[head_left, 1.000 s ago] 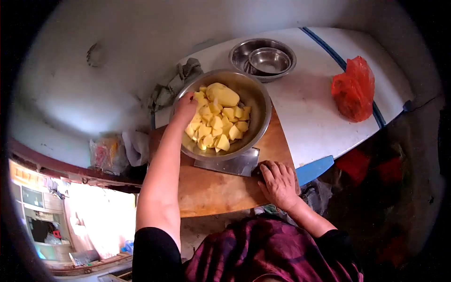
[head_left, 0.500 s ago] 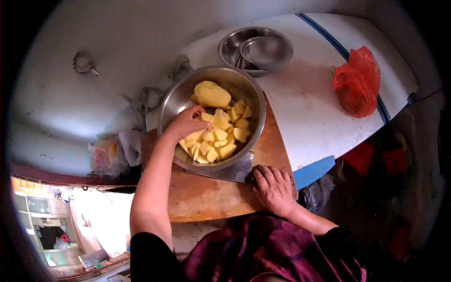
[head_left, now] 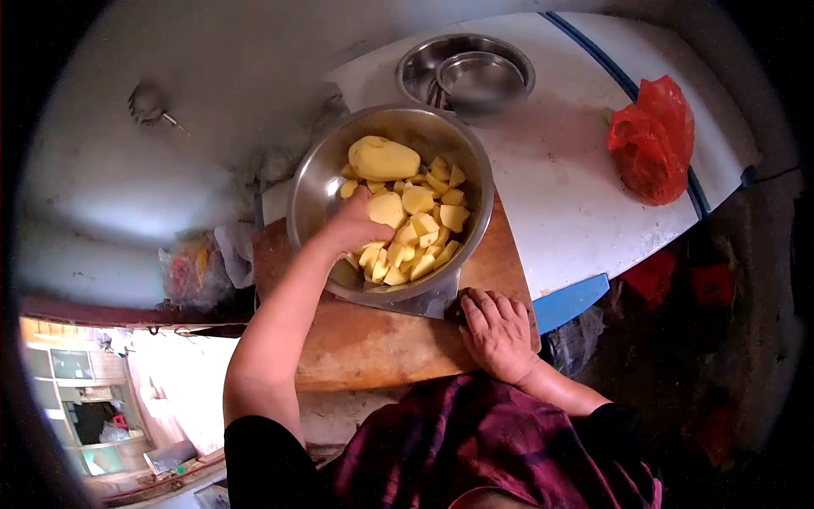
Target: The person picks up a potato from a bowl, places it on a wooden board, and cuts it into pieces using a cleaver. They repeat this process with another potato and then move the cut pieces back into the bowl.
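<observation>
A large steel bowl (head_left: 307, 197) holds cut potato pieces (head_left: 415, 250) and a whole peeled potato (head_left: 383, 159) at its far side. Inside the bowl, my left hand (head_left: 360, 227) has its thumb and fingers round another, larger peeled potato (head_left: 386, 210); its fingertips are partly hidden. Beneath the bowl's near edge, a wide knife blade (head_left: 424, 303) lies flat on the wooden board (head_left: 373, 352). My right hand (head_left: 498, 332) rests palm down at the board's right edge, its fingers curled over the dark knife handle.
Behind the bowl, a smaller steel bowl (head_left: 482, 76) sits inside a steel basin (head_left: 415, 72) on the white table (head_left: 551, 178). A red plastic bag (head_left: 653, 144) is at the right. A blue panel (head_left: 570, 303) juts out beside the board.
My left hand has closed round a larger potato that now shows among the cut pieces. The bowl has shifted slightly right on the board. My right hand keeps its place.
</observation>
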